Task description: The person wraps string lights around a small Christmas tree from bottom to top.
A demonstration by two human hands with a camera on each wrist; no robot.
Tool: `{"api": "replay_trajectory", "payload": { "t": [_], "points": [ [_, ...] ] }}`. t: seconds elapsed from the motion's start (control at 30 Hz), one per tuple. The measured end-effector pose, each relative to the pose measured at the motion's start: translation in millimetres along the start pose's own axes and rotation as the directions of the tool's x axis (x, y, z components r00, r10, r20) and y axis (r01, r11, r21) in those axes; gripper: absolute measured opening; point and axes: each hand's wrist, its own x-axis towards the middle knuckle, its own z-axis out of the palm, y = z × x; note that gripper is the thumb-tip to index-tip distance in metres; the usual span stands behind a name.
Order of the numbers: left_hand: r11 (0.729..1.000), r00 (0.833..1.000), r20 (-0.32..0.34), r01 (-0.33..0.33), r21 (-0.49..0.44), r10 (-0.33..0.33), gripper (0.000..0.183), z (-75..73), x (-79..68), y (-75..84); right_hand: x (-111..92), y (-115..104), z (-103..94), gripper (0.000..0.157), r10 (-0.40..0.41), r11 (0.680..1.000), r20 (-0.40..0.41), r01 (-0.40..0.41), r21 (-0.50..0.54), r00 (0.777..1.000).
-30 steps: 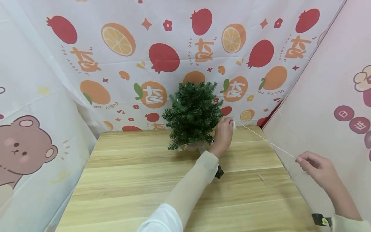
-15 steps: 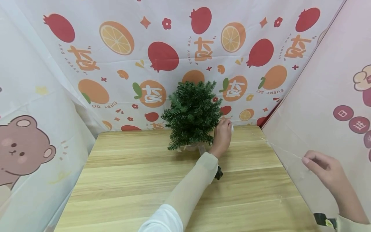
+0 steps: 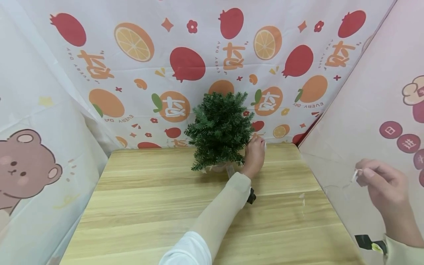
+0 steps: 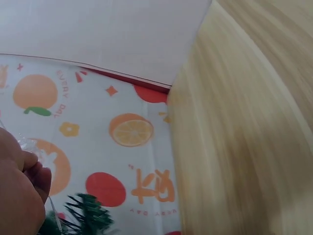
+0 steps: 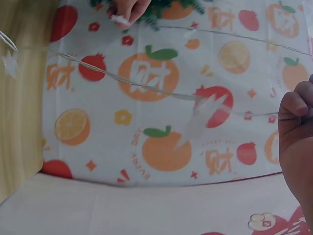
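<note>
A small green artificial Christmas tree (image 3: 220, 129) stands near the table's back edge. At its lower right side, my left hand (image 3: 255, 156) pinches part of a thin clear string of star lights; a white bit shows by the fingertips. Off beyond the table's right edge, my right hand (image 3: 385, 184) pinches the same kind of strand between thumb and curled fingers. The right wrist view shows the star-light string (image 5: 98, 68) stretching across to the right hand, with one star (image 5: 10, 64) hanging at the left and a blurred star (image 5: 208, 110) nearer the hand.
The wooden table (image 3: 149, 206) runs up to a fruit-printed cloth (image 3: 149, 84) behind the tree. A pale cloth wall (image 3: 351, 110) rises close on the right, and a cloth with a printed bear (image 3: 26, 165) hangs at the left.
My right hand has moved right and slightly upward with the strand, which was drawn straight and now sags. The left hand stays beside the tree.
</note>
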Motion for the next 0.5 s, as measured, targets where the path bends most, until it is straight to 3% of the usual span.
{"api": "replay_trajectory", "payload": {
  "t": [0.1,0.27,0.5],
  "points": [
    [1.000,0.999,-0.033,-0.004,-0.027,0.003,0.025,-3.2,3.7,5.9,7,-3,5.8,0.025,-0.055,0.992,0.013,0.053,0.113,0.998],
    [0.999,0.994,-0.104,-0.040,-0.012,0.039,0.025,-8.2,9.0,13.3,13,-3,9.9,0.023,-0.105,0.975,0.047,0.093,0.201,0.993],
    [0.999,0.994,-0.106,-0.039,-0.004,0.039,0.027,-3.1,8.1,9.2,12,8,10.8,0.026,-0.084,0.974,0.062,0.069,0.216,0.995]
  ]
}}
